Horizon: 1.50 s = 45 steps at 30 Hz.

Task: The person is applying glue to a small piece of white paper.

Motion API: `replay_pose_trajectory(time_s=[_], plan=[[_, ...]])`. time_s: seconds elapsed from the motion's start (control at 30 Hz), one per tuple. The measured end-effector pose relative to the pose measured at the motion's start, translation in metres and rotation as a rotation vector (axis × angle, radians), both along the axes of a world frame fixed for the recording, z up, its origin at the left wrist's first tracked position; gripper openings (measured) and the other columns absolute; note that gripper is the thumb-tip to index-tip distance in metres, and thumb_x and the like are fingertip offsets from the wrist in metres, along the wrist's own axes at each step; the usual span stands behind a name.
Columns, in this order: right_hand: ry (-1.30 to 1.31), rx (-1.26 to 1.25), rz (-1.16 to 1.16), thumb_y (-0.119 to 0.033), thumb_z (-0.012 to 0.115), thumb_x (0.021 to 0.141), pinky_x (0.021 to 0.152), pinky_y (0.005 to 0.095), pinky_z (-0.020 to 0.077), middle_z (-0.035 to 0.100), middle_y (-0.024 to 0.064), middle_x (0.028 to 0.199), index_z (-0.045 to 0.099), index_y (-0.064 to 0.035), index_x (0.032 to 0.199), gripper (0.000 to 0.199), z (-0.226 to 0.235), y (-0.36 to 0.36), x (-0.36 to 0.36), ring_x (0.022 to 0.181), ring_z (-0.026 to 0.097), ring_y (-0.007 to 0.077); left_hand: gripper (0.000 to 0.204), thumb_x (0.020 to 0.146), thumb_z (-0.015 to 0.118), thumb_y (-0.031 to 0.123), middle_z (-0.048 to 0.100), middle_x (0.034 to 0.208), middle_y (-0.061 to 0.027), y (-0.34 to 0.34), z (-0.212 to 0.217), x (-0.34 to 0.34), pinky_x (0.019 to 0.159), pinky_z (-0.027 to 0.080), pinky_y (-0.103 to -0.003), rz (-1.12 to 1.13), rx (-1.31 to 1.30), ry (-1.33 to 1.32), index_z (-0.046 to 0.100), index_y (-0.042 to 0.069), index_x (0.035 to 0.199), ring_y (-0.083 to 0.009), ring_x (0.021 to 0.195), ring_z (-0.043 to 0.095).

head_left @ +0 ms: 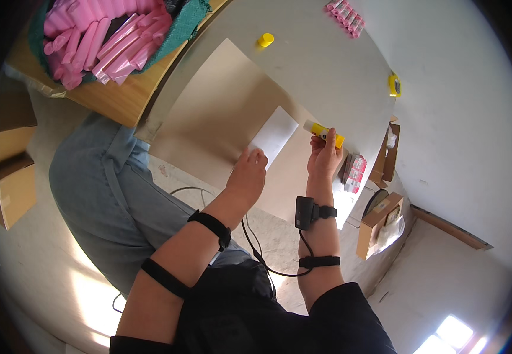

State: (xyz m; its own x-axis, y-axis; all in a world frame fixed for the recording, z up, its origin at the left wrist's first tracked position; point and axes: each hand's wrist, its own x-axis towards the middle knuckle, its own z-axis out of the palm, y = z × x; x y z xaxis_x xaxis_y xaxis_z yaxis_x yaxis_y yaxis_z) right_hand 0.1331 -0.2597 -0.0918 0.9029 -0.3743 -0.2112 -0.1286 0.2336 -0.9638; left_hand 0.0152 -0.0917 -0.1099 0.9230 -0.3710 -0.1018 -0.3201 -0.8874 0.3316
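While a broad grey worktop fills the upper half of the view, a large tan sheet of card lies across its near edge, apparently as a backing surface. At the worktop's far left corner sits a green-lined bin of pink tubes. On the card, near its right edge, lies a white paper slip, its long axis running from the near edge away toward the far right. The left hand presses flat and open on the slip's near end, seemingly to steady it. The right hand is closed around a yellow glue stick, held just beside the slip, its uncapped white tip pointing left toward the paper. A yellow cap stands apart near the far edge.
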Motion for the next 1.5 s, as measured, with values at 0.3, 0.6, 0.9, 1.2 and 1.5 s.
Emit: replay_pose_trajectory(time_s=[0.3, 0.6, 0.9, 1.2, 1.5], plan=[[0.032, -0.406, 0.38, -0.01, 0.064, 0.087, 0.057, 0.0246, 0.0503, 0.062, 0.008, 0.085, 0.056, 0.0013, 0.101, 0.02, 0.018, 0.017, -0.043, 0.064, 0.06, 0.0125, 0.035, 0.091, 0.041, 0.013, 0.048, 0.127, -0.0111, -0.003, -0.006, -0.002, 0.108, 0.026, -0.043, 0.042, -0.033, 0.021, 0.054, -0.004, 0.118, -0.0232, 0.124, 0.04], [-0.108, -1.016, 0.614, -0.013, 0.072, 0.077, 0.061, 0.0271, 0.0494, 0.062, 0.0084, 0.088, 0.058, -0.0027, 0.095, 0.025, 0.014, 0.031, -0.059, 0.067, 0.061, 0.0163, 0.03, 0.09, 0.045, 0.01, 0.053, 0.119, -0.0137, -0.002, -0.006, -0.004, 0.106, 0.029, -0.043, 0.153, -0.231, -0.03, 0.053, -0.005, 0.114, -0.0239, 0.12, 0.044], [-0.316, -1.088, 0.689, -0.01, 0.073, 0.074, 0.064, 0.033, 0.0515, 0.061, 0.0107, 0.091, 0.055, -0.0045, 0.094, 0.028, 0.007, 0.047, -0.05, 0.073, 0.062, 0.0277, 0.031, 0.09, 0.045, 0.013, 0.052, 0.122, -0.0124, 0.001, -0.003, -0.005, 0.107, 0.027, -0.045, 0.111, -0.149, -0.03, 0.054, -0.004, 0.115, -0.023, 0.122, 0.042], [-0.235, -1.091, 0.717, -0.009, 0.073, 0.074, 0.063, 0.0329, 0.0513, 0.062, 0.011, 0.089, 0.056, -0.0039, 0.091, 0.024, 0.011, 0.032, -0.051, 0.074, 0.062, 0.0285, 0.031, 0.092, 0.043, 0.015, 0.049, 0.126, -0.0098, 0.003, 0.002, -0.004, 0.107, 0.026, -0.045, 0.018, -0.013, 0.013, 0.058, -0.001, 0.113, -0.0214, 0.126, 0.039], [-0.307, -1.102, 0.77, -0.008, 0.073, 0.074, 0.065, 0.0334, 0.0516, 0.062, 0.011, 0.089, 0.056, -0.0045, 0.092, 0.024, 0.012, 0.038, -0.047, 0.075, 0.063, 0.0286, 0.032, 0.091, 0.044, 0.015, 0.048, 0.126, -0.0094, 0.004, 0.001, -0.005, 0.108, 0.025, -0.046, 0.023, -0.002, 0.001, 0.057, 0.0, 0.116, -0.021, 0.125, 0.039]])
